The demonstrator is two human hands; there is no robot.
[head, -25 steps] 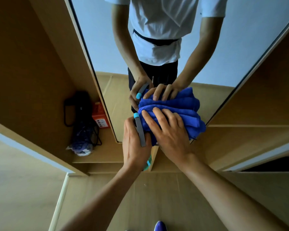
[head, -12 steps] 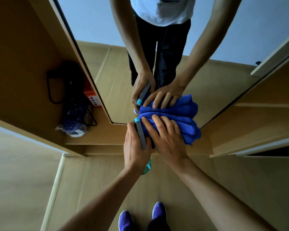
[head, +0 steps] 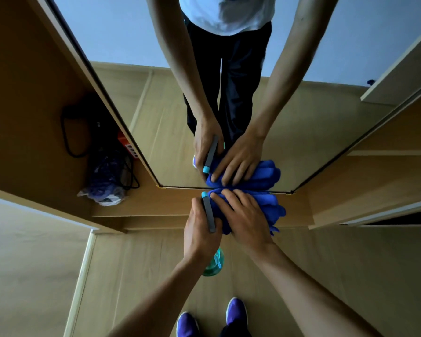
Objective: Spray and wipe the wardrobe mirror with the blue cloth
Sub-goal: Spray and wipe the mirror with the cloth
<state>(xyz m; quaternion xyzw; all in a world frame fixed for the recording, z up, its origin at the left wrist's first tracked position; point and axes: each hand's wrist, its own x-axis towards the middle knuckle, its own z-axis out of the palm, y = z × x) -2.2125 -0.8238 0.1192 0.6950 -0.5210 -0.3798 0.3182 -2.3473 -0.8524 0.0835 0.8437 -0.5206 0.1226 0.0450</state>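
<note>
The left hand [head: 199,235] has its grip wrapped round a teal spray bottle with a grey head [head: 209,212], at centre frame. Just right of it, the right hand [head: 243,222], fingers spread flat, presses a bunched blue cloth [head: 271,205] against the bottom edge of the wardrobe mirror [head: 156,113]. A pair of purple shoes [head: 236,311] stands at the lower edge.

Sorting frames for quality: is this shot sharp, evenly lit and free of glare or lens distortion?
Head view: the left hand, its spray bottle, the right hand and the blue cloth are fairly sharp; light is dim and flat, no glare on the mirror; the wide lens splays the wardrobe edges outward.
</note>
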